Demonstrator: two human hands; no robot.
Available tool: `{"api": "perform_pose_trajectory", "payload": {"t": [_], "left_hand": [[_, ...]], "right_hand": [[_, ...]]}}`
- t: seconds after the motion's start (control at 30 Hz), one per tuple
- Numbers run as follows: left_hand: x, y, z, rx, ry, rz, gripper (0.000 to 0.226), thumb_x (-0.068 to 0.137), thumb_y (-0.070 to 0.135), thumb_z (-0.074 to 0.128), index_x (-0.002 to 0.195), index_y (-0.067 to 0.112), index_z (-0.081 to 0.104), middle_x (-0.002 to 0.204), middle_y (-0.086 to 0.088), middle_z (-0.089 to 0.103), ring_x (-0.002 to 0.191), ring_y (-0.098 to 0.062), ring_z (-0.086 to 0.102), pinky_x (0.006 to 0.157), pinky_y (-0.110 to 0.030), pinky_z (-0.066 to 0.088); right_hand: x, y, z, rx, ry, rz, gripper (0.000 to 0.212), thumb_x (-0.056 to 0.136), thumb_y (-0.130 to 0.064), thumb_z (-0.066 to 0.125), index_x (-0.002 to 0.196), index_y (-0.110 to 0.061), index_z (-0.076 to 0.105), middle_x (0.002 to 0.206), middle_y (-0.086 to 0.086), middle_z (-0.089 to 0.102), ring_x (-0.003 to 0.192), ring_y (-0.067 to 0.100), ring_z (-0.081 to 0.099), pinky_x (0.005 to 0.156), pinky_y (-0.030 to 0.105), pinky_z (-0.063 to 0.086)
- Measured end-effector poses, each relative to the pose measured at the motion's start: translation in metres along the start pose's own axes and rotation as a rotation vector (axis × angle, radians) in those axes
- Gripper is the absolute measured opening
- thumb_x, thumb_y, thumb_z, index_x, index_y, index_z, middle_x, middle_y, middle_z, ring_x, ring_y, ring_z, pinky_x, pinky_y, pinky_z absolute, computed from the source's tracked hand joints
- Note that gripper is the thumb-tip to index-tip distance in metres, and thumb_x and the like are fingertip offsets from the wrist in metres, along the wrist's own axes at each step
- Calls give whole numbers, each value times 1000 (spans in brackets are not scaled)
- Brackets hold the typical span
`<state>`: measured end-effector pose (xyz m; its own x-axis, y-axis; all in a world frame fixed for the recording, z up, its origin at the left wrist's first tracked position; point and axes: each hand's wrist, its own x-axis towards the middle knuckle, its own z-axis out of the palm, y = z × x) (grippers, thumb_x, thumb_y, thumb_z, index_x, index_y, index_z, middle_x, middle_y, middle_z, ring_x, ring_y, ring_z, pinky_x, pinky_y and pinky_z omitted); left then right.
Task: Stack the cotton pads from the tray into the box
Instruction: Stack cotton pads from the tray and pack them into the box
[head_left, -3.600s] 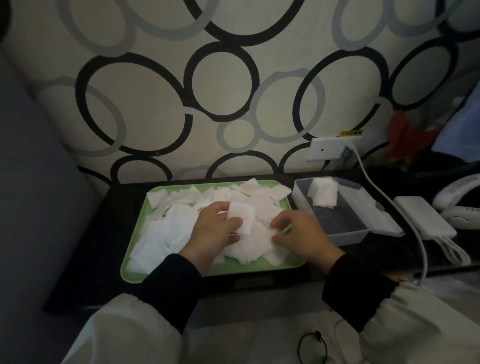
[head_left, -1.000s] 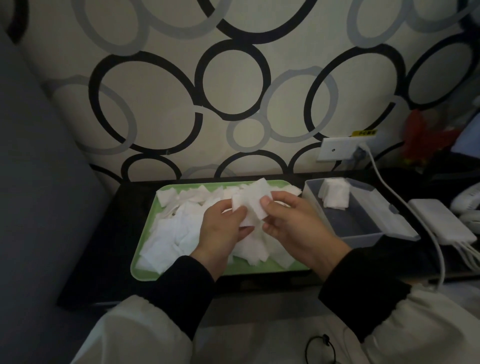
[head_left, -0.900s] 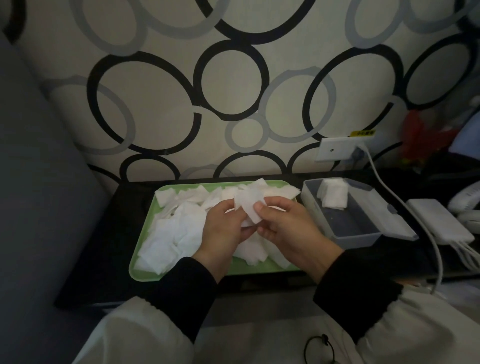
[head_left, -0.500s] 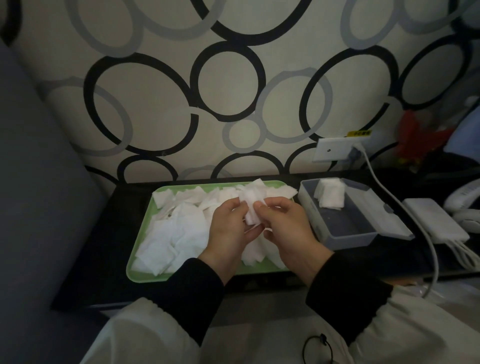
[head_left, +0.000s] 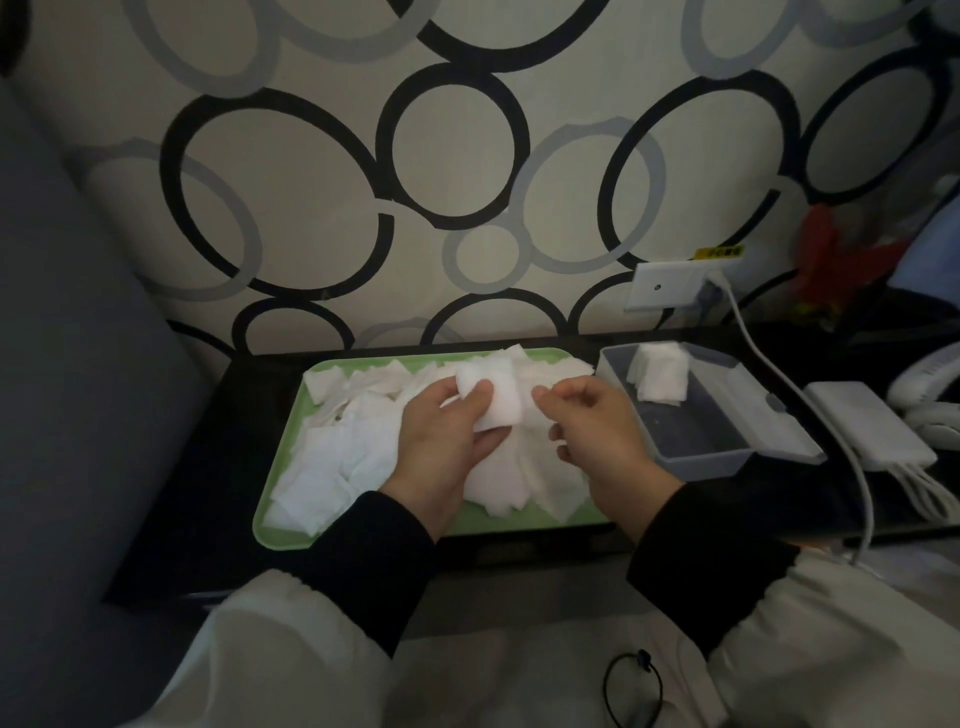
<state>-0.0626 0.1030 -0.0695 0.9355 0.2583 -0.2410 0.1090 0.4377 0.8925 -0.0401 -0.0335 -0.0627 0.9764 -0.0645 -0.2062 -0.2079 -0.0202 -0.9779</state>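
Note:
A green tray (head_left: 291, 499) on the dark shelf holds a loose heap of white square cotton pads (head_left: 353, 447). Over the tray's middle my left hand (head_left: 441, 447) grips a small bundle of pads (head_left: 493, 397) between thumb and fingers. My right hand (head_left: 597, 431) hovers just to the right of that bundle, fingers curled, holding nothing that I can see. To the right of the tray stands a clear plastic box (head_left: 696, 457) with a short stack of pads (head_left: 660, 376) at its far end.
The box's lid (head_left: 748, 400) lies open along its right side. A white power bank (head_left: 867, 426) with cables sits further right, and a white cord (head_left: 795, 410) runs from the wall socket (head_left: 670, 283) down past the box. A patterned wall rises close behind the shelf.
My right hand has let go of the bundle and drawn a little to the right. My left hand keeps the pads, now turned flatter.

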Motion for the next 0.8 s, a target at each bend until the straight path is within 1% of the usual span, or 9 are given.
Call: {"api": "perform_pose_trajectory", "payload": {"t": [0.07,0.13,0.2,0.33,0.4,0.47,0.57,0.73,0.8], "left_hand": [[2,1,-6,123,27,45,12,95,17,66,106,13,66,106,-8,71,96,-22,71,71,-28,60],[5,-1,-13,226,26,56,7,95,18,66,101,18,67,105,-6,69,93,-22,70,66,-27,59],[8,-2,-19,283,20,36,6,94,19,67,100,20,66,106,-6,68,93,-24,70,64,-27,58],[10,-5,-25,394,-25,53,8,93,18,67,101,17,66,100,-7,68,90,-23,69,63,-28,58],[10,-6,-26,417,-47,58,12,93,19,67,104,16,66,101,-9,70,93,-24,69,64,-28,58],[10,-7,-26,436,-61,61,13,93,20,67,105,16,66,105,-11,70,95,-26,70,65,-29,57],[11,-9,-26,444,-76,62,14,93,21,67,105,15,66,107,-12,69,96,-26,70,66,-30,58],[12,-8,-29,442,-79,66,14,93,21,67,105,14,67,103,-11,70,94,-25,70,66,-30,58],[13,-7,-30,441,-77,67,13,93,21,67,105,16,67,103,-10,70,93,-24,70,65,-28,57]], "right_hand": [[9,7,-13,-192,-12,-53,11,90,-18,70,95,-11,62,86,3,61,66,14,58,58,24,44],[17,15,-24,-510,-110,-147,2,90,-17,67,90,-17,66,85,-2,65,75,14,62,62,24,47],[22,24,-31,-776,-178,-210,3,88,-24,69,86,-22,67,85,-10,66,83,12,63,71,24,50],[20,27,-31,-1065,-251,-195,33,76,-51,77,97,-30,62,91,-13,62,85,6,59,79,30,52],[19,26,-28,-1121,-255,-179,44,71,-56,79,102,-32,58,96,-12,60,87,8,58,82,34,52],[19,26,-27,-1129,-236,-171,57,68,-55,81,112,-30,54,105,-8,57,94,12,58,86,36,52],[19,24,-27,-1095,-245,-150,72,67,-50,84,125,-27,49,112,-5,54,100,15,56,85,32,49],[20,23,-30,-967,-263,-85,71,66,-39,89,122,-25,49,106,-7,54,97,14,56,75,26,43],[21,22,-32,-887,-268,-87,63,66,-35,90,116,-25,53,99,-7,57,87,10,57,66,22,43]]}}
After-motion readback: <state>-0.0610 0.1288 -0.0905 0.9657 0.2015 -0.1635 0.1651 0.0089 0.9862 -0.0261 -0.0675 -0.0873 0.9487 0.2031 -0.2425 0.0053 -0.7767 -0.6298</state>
